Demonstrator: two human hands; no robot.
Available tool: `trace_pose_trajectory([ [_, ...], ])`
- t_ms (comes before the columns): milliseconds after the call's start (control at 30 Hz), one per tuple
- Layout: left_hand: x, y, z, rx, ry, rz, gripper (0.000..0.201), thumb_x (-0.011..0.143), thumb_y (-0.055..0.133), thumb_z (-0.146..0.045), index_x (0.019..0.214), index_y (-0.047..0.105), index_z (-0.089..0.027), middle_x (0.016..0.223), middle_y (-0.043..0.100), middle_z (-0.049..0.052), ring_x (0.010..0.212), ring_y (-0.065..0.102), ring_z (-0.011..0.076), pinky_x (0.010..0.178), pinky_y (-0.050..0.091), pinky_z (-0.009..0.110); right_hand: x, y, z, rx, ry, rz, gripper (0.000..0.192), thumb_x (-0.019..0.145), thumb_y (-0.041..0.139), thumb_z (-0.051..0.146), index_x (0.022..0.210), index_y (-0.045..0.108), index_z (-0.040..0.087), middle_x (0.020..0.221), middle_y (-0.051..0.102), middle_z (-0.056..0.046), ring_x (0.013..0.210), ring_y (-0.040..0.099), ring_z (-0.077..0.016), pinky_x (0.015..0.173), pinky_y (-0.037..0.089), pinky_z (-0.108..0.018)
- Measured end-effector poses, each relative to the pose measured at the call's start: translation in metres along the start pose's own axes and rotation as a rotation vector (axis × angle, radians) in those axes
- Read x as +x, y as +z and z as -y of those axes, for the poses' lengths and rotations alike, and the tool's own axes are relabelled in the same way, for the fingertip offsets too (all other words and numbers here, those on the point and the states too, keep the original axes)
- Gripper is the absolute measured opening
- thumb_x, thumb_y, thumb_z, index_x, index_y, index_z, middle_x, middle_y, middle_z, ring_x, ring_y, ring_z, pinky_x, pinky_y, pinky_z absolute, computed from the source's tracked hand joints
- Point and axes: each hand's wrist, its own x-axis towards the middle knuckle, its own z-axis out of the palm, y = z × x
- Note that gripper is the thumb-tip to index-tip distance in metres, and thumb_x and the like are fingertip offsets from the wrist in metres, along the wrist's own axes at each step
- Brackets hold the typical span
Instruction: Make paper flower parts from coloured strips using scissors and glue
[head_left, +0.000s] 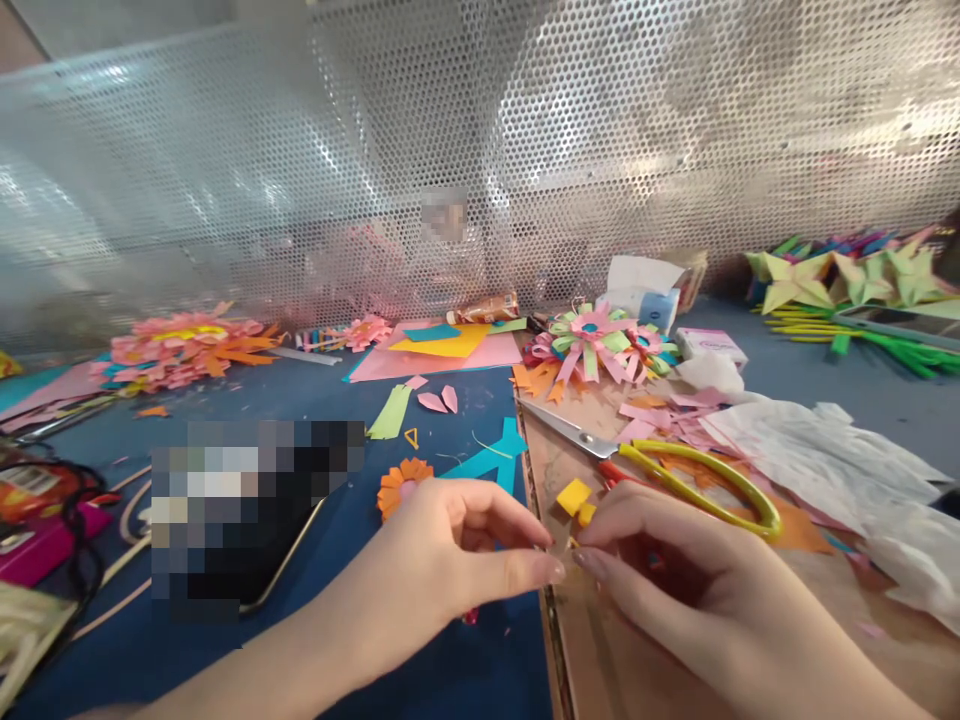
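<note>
- Nearest the camera, holds left hand [442,550] and right hand [675,570] low over the bench [480,680], fingertips close together.
- Pinches right fingers together, apparently on a tiny yellow scrap [574,542]; curls left thumb and forefinger almost together, any hold there unclear.
- Just beyond, has yellow paper pieces [574,497] loose near scissors [600,447].
- Farther left, has an orange flower [409,472] seemingly made up, but blue strips [511,440] and pink petals [433,402] cut and unattached.
- Farther back, has pink-and-green flowers [589,345] seemingly finished, with coloured sheets [446,345] looking largely uncut.

Left hand [442,550] and right hand [701,570] nearly meet, can't really tell what's between them. Yellow-handled scissors [600,444] lie just past the right one.
</note>
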Motion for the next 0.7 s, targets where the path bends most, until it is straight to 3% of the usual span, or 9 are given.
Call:
trace_pose_trajectory([
  [167, -0.0022, 0.003, -0.0007, 0.082, 0.0, -0.046, 0.021, 0.067, 0.068, -0.035, 0.075, 0.065, -0.015, 0.055, 0.048, -0.004, 0.051, 0.042, 0.0088, 0.047, 0.035, 0.019, -0.0007, 0.0031, -0.0021, 0.067, 0.092, 0.018, 0.017, 0.079, 0.055, 0.036, 0.072, 0.063, 0.022, 0.068, 0.061, -0.002, 0.062, 0.052, -0.0135, 0.055, 0.04, -0.024],
  [500, -0.0015, 0.0053, 0.001, 0.086, -0.013, -0.016, 0.021, 0.073, 0.062, -0.036, 0.077, 0.061, -0.015, 0.056, 0.049, -0.004, 0.049, 0.041, 0.0079, 0.047, 0.032, 0.02, -0.0022, 0.0033, 0.0038, 0.074, 0.16, 0.076, 0.02, 0.078, 0.053, 0.038, 0.07, 0.058, 0.021, 0.064, 0.057, -0.001, 0.058, 0.05, -0.0129, 0.051, 0.037, -0.024],
  [700, -0.0014, 0.0066, 0.0039, 0.079, -0.019, -0.021, 0.02, 0.074, 0.062, -0.035, 0.076, 0.06, -0.016, 0.054, 0.046, -0.004, 0.049, 0.039, 0.0076, 0.047, 0.03, 0.019, -0.0025, 0.005, 0.0003, 0.077, 0.136, 0.06, 0.017, 0.079, 0.054, 0.034, 0.07, 0.06, 0.021, 0.066, 0.061, -0.002, 0.061, 0.056, -0.0144, 0.054, 0.044, -0.023],
])
